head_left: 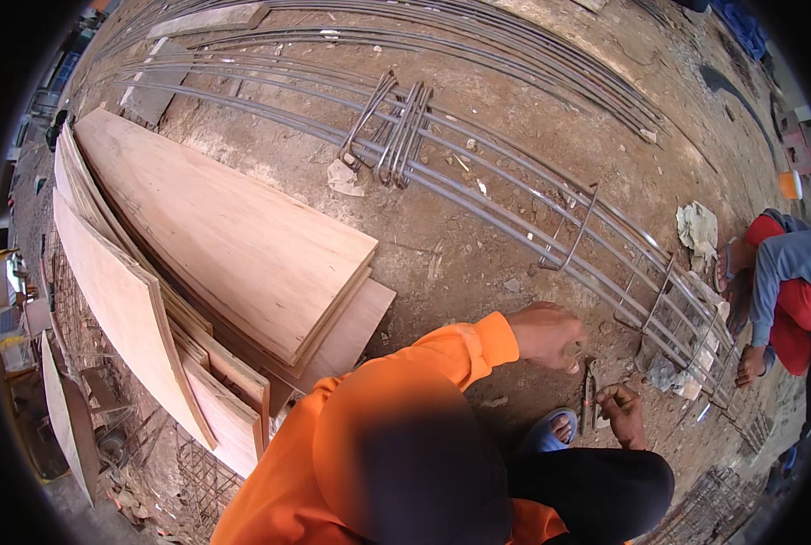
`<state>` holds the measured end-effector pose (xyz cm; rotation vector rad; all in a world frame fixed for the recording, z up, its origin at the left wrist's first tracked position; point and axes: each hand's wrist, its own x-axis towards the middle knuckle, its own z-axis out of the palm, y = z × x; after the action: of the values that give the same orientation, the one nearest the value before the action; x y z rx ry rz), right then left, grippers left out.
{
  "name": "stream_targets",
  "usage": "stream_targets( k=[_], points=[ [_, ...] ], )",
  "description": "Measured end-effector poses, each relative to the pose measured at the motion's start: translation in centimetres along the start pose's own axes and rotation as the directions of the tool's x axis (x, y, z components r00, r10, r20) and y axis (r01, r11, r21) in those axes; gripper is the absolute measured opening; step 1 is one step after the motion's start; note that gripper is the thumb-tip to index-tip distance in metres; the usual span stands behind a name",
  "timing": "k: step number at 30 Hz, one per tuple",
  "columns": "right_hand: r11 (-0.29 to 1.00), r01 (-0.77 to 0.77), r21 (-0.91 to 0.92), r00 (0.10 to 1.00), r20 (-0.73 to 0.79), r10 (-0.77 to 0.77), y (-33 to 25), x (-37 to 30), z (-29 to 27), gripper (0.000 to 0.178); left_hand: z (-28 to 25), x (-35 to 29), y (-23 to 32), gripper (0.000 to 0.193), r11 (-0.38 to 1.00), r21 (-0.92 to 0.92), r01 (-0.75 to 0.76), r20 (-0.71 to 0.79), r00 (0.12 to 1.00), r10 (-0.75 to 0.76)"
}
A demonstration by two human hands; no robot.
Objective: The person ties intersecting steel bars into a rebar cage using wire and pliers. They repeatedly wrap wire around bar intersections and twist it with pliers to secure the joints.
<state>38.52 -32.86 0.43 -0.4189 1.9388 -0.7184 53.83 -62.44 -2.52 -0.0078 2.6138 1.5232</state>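
My left hand (547, 337), at the end of an orange sleeve, hangs over the dirt with its fingers curled; whether anything is inside them does not show. Lower right, my right hand (624, 415) has its fingers drawn together, and what they hold, if anything, is too small to make out. Between the two hands is a pair of pincers (590, 392), upright in the picture beside my blue sandal (545, 433). Just beyond my hands runs a long cage of steel rebar (523, 221) with square stirrups (580, 229) around its bars. Bunched stirrups (403, 136) hang farther up it.
Stacked plywood sheets (223, 236) fill the left side. More loose rebar (514, 45) lies along the far side. At the right, a co-worker in a grey-blue sleeve (773, 286) crouches, one hand (751, 365) at the cage's near end. Crumpled paper (697, 227) lies nearby.
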Motion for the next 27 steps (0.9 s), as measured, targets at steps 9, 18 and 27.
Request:
stream_targets(
  k=[9,18,27],
  points=[
    [0.936,-0.112,0.334,0.898,-0.368,0.239,19.1,-9.2,-5.9,0.013,2.8,-7.7,-10.6,0.017,0.896,-0.134,0.422,-0.243,0.863,-0.443],
    [0.932,0.047,0.358,0.912,-0.395,0.106,22.6,-3.2,2.6,0.014,1.3,-12.6,-14.7,0.021,0.481,0.152,0.863,-0.831,0.376,-0.411],
    [0.971,0.236,-0.032,0.907,-0.352,-0.232,11.4,-0.6,7.4,0.029,2.5,-10.5,-12.2,0.016,0.714,-0.051,0.698,-0.713,0.475,-0.516]
  ],
)
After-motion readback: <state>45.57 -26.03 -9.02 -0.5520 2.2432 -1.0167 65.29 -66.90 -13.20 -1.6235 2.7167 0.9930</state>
